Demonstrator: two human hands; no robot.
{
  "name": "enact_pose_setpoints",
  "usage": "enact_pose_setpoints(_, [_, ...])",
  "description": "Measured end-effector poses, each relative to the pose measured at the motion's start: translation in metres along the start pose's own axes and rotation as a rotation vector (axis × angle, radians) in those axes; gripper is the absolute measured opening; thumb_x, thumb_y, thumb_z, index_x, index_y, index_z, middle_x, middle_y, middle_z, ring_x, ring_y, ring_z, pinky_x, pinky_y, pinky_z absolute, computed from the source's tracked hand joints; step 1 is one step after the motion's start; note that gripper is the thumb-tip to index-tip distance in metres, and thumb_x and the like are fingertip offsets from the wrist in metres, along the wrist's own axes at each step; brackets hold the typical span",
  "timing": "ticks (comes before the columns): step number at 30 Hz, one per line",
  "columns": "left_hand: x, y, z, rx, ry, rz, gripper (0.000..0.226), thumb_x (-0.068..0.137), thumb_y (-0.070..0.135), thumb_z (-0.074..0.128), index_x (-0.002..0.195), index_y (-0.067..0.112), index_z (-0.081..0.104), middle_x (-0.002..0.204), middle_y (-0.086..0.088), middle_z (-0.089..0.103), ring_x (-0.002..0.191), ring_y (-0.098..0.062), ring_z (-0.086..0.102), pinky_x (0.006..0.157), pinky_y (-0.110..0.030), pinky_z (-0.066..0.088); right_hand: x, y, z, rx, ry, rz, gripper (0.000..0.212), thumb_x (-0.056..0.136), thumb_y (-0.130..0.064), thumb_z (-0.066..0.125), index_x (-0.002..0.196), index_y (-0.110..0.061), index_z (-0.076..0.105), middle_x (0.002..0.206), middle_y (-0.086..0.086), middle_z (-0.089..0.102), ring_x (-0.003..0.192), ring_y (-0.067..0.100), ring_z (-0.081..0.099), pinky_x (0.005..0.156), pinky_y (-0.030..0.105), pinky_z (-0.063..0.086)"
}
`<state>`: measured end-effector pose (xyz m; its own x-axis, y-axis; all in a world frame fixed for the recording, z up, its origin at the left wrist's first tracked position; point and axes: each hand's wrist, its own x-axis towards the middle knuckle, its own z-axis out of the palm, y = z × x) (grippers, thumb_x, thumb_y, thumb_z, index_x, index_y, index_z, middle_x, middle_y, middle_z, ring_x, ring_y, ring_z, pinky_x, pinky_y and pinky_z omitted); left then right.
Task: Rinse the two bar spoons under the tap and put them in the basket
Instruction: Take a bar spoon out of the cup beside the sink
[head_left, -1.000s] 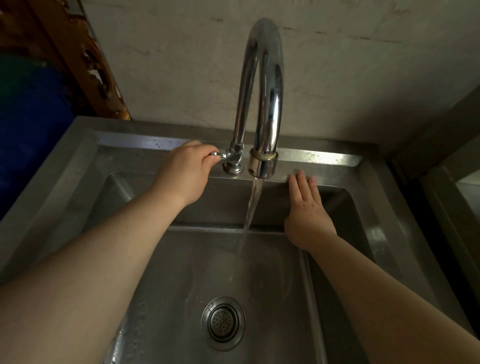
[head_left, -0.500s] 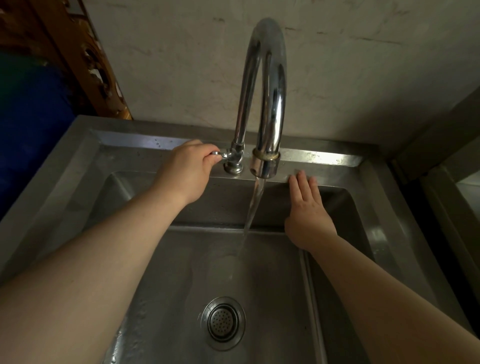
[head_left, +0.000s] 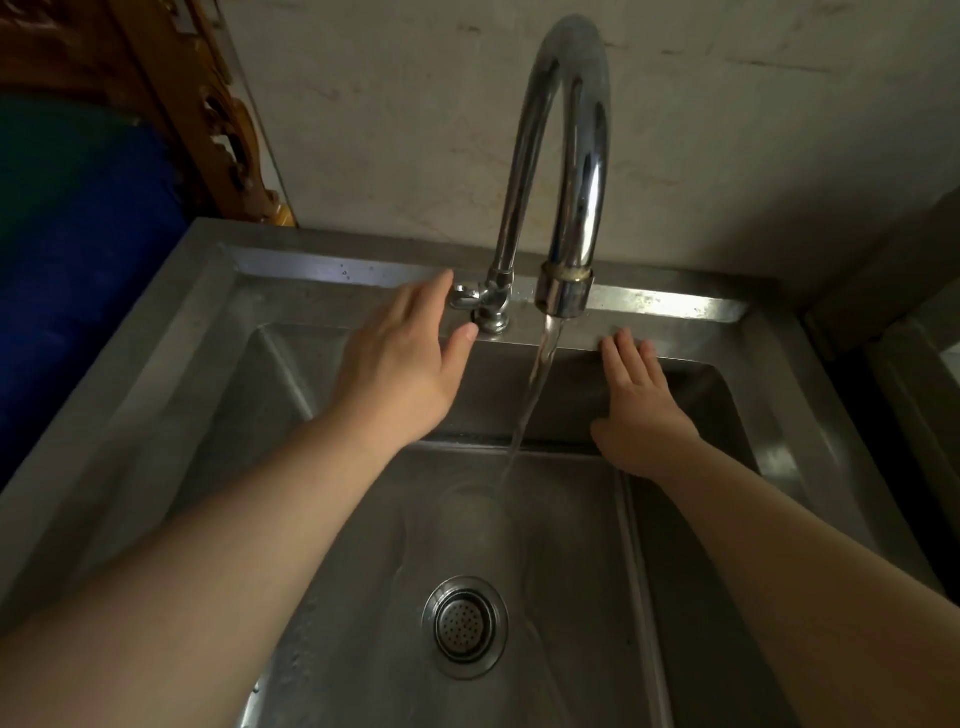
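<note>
A tall curved chrome tap (head_left: 571, 171) stands at the back of a steel sink (head_left: 291, 374), and a stream of water (head_left: 535, 400) runs from its spout into the basin. My left hand (head_left: 405, 364) is open just left of the small tap lever (head_left: 467, 297), fingers spread, holding nothing. My right hand (head_left: 641, 410) lies flat against the sink's back wall, right of the stream, fingertips at the rim. No bar spoons and no basket are in view.
A round drain strainer (head_left: 466, 625) sits in the wet basin floor. A raised ridge (head_left: 636, 571) runs down the basin's right side. A blue object (head_left: 78, 270) and carved wood (head_left: 228, 135) stand left; a steel ledge (head_left: 919, 395) lies right.
My left hand has let go of the tap lever and opened, drawing slightly back. The water keeps running. My right hand has stayed in place.
</note>
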<state>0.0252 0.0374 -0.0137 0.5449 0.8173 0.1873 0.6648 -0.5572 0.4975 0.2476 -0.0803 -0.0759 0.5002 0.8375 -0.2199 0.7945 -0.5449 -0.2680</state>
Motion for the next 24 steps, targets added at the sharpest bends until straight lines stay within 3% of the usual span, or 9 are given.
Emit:
enact_pose_setpoints(4, [-0.024,0.002,-0.020,0.086,0.050,0.053,0.061,0.095,0.049,0.038,0.147,0.018,0.033,0.147,-0.007,0.042,0.134,-0.028,0.040,0.105,-0.045,0.038,-0.022,-0.004,-0.008,0.091,0.020,-0.025,0.096,0.086,-0.012,0.063,0.155,-0.025,-0.002,0.165,-0.004,-0.014,0.149,0.019,-0.017,0.118,0.041,0.005])
enact_pose_setpoints(7, [-0.051,0.001,-0.042,0.050,0.053,0.012,0.052,0.095,0.041,0.045,0.139,0.013,0.046,0.137,-0.010,0.051,0.125,-0.030,0.047,0.101,-0.043,0.040,-0.072,-0.012,-0.004,0.161,0.234,-0.009,0.073,0.090,-0.014,0.062,0.153,-0.016,0.025,0.161,0.005,0.022,0.149,0.026,0.016,0.118,0.041,0.021])
enact_pose_setpoints(9, [-0.076,-0.002,-0.059,0.040,0.055,-0.010,0.044,0.094,0.033,0.052,0.131,0.010,0.054,0.129,-0.010,0.056,0.117,-0.032,0.052,0.096,-0.042,0.043,-0.116,-0.022,-0.001,0.193,0.316,-0.037,0.051,0.090,-0.010,0.062,0.139,-0.009,0.049,0.139,0.011,0.052,0.128,0.029,0.047,0.106,0.042,0.043])
enact_pose_setpoints(11, [-0.103,-0.006,-0.081,0.049,0.048,-0.045,0.040,0.093,0.031,0.053,0.127,0.011,0.057,0.125,-0.006,0.059,0.113,-0.028,0.056,0.092,-0.038,0.045,-0.158,-0.036,0.002,0.268,0.315,-0.062,0.029,0.087,-0.002,0.065,0.116,-0.005,0.065,0.108,0.012,0.066,0.099,0.030,0.063,0.084,0.043,0.054])
enact_pose_setpoints(13, [-0.130,-0.010,-0.109,0.065,0.054,-0.086,0.039,0.093,0.034,0.052,0.127,0.014,0.057,0.124,-0.002,0.060,0.111,-0.023,0.057,0.091,-0.032,0.043,-0.195,-0.056,0.006,0.327,0.308,-0.092,0.019,0.081,0.006,0.071,0.099,-0.001,0.071,0.088,0.013,0.067,0.079,0.032,0.067,0.070,0.044,0.056])
enact_pose_setpoints(16, [-0.167,-0.015,-0.154,0.067,0.116,-0.124,0.038,0.093,0.036,0.050,0.124,0.015,0.058,0.119,0.000,0.062,0.109,-0.021,0.058,0.090,-0.030,0.043,-0.240,-0.094,0.014,0.393,0.371,-0.165,0.019,0.071,0.016,0.075,0.082,0.001,0.074,0.072,0.014,0.067,0.061,0.028,0.066,0.059,0.032,0.050])
enact_pose_setpoints(19, [-0.204,-0.025,-0.202,0.113,0.181,-0.161,0.041,0.091,0.039,0.048,0.123,0.016,0.058,0.117,0.000,0.062,0.107,-0.018,0.055,0.088,-0.031,0.042,-0.275,-0.151,0.018,0.495,0.393,-0.291,0.011,0.070,0.004,0.070,0.074,-0.005,0.075,0.067,0.009,0.068,0.058,0.011,0.056,0.053,0.021,0.045])
enact_pose_setpoints(24, [-0.260,-0.049,-0.273,0.157,0.303,-0.260,0.041,0.091,0.037,0.050,0.123,0.014,0.059,0.120,-0.001,0.061,0.111,-0.018,0.054,0.091,-0.030,0.040,-0.310,-0.238,0.022,0.597,0.245,-0.562,0.022,0.071,0.007,0.072,0.081,-0.012,0.075,0.068,-0.002,0.066,0.059,-0.008,0.048,0.054,0.007,0.043])
